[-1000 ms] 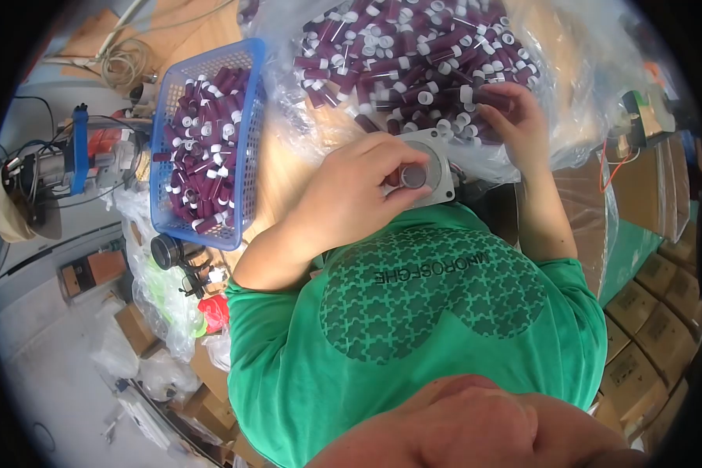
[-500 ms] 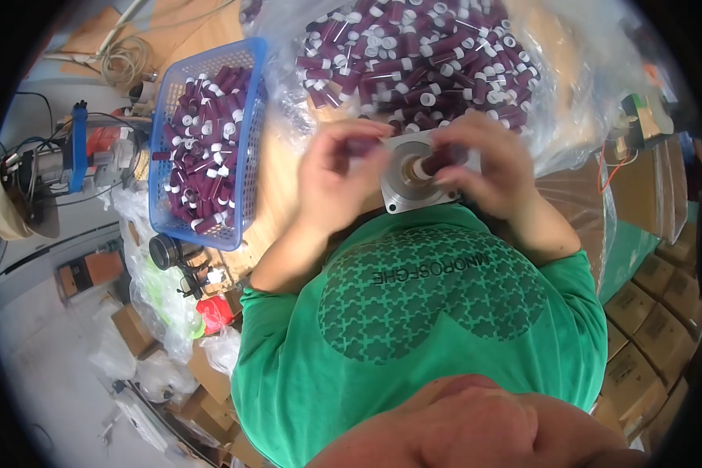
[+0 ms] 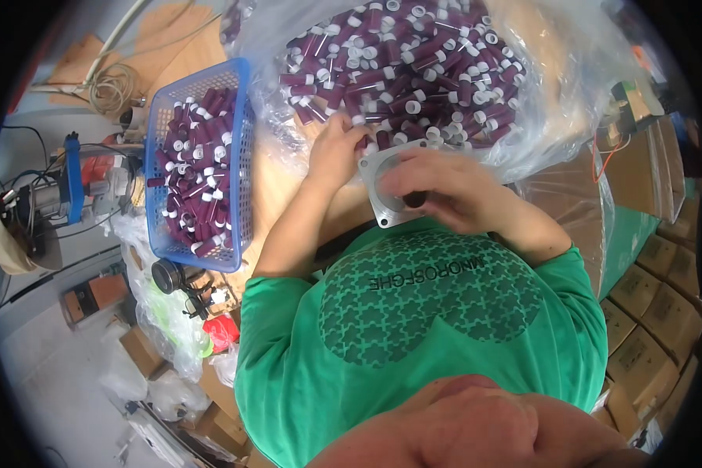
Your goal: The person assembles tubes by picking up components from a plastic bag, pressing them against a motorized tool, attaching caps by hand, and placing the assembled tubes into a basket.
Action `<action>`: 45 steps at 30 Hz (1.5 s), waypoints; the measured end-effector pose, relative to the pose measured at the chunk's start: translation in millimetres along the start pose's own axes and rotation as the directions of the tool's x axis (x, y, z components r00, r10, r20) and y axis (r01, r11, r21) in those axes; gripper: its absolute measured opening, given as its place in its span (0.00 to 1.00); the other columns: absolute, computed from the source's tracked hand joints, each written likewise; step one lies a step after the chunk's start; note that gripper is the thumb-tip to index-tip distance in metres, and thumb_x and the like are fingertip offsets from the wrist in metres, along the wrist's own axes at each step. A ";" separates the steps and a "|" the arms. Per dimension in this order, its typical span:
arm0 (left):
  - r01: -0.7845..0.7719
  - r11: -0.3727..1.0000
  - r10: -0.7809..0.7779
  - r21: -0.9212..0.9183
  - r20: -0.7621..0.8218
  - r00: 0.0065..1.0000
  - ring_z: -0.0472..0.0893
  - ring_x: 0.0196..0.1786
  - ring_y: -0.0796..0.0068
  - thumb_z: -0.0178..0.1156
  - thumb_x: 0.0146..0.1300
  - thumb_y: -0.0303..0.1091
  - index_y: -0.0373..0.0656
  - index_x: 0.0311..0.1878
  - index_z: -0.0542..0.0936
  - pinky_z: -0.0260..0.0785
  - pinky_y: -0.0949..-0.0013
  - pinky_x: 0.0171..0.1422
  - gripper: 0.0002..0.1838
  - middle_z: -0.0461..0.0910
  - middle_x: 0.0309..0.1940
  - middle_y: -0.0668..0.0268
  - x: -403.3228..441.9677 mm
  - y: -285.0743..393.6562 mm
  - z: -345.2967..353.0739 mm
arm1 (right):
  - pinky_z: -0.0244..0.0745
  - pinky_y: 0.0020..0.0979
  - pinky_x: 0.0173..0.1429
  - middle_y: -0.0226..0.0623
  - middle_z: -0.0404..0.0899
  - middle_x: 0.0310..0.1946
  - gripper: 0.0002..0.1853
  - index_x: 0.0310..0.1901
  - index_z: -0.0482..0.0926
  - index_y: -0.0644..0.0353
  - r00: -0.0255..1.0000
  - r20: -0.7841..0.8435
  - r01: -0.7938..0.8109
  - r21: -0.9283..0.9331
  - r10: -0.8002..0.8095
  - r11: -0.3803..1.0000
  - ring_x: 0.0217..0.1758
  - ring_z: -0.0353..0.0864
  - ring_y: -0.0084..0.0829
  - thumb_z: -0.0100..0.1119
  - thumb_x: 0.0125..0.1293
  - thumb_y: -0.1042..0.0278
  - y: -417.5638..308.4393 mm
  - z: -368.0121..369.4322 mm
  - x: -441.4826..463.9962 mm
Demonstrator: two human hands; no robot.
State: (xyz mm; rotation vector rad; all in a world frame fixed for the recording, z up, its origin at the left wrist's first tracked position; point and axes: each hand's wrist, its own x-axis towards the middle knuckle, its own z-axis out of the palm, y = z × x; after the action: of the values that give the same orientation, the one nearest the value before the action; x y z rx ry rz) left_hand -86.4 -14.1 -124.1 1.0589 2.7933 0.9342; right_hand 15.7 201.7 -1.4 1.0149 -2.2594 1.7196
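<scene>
Purple vials with white caps (image 3: 402,74) lie in a big heap on clear plastic at the back of the table. At the heap's front edge is my left hand (image 3: 337,152), its fingers closed round a purple vial (image 3: 362,143). My right hand (image 3: 448,187) is over a square metal plate (image 3: 371,173) with a round centre, in front of my shirt. From under its curled fingers shows the dark end of a vial (image 3: 415,200); the fingers are slightly blurred and hide most of the vial and the plate's centre.
To the left stands a blue plastic basket (image 3: 244,117) holding many similar vials. Coiled cable (image 3: 113,87) and a machine with a blue bracket (image 3: 73,175) are further left. Clear plastic sheeting (image 3: 550,101) spreads at the right. Cardboard boxes (image 3: 639,355) are stacked at lower right.
My left hand has moved away from beside the plate to the heap's front edge. My right hand has come down and left across the plate, covering its centre. The view has shifted slightly.
</scene>
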 end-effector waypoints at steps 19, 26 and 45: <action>-0.179 0.901 0.090 -0.394 -0.235 0.968 0.71 0.25 0.82 0.71 0.45 0.19 0.42 0.47 0.82 0.60 0.79 0.27 0.22 0.79 0.30 0.67 -24.9 128.6 -73.0 | 0.74 0.25 0.44 0.31 0.83 0.38 0.15 0.45 0.81 0.57 0.674 -0.633 -0.570 -0.118 0.380 0.813 0.41 0.80 0.21 0.70 0.57 0.66 106.9 -67.7 -30.6; -0.037 0.753 -0.087 -0.657 -0.156 0.984 0.76 0.36 0.80 0.67 0.54 0.19 0.38 0.50 0.78 0.68 0.79 0.39 0.19 0.79 0.33 0.67 -32.9 126.5 -62.8 | 0.78 0.24 0.47 0.36 0.82 0.37 0.20 0.50 0.74 0.66 0.847 -0.450 -0.146 0.317 0.285 0.937 0.41 0.82 0.24 0.68 0.56 0.80 33.5 -22.1 -10.9; -0.057 0.530 -0.112 -0.846 -0.137 0.984 0.80 0.47 0.68 0.66 0.45 0.12 0.35 0.44 0.80 0.73 0.71 0.50 0.20 0.78 0.45 0.58 -33.7 100.5 -118.2 | 0.70 0.28 0.39 0.34 0.74 0.30 0.11 0.35 0.76 0.60 0.949 -0.286 0.147 0.024 -0.134 0.989 0.35 0.75 0.31 0.65 0.51 0.83 16.9 -1.8 -0.5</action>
State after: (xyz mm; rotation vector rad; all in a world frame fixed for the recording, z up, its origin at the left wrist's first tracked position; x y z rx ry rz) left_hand -25.2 -37.5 20.5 0.7449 1.8911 2.1381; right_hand 5.9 205.8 -14.7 0.8507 -1.9317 1.7374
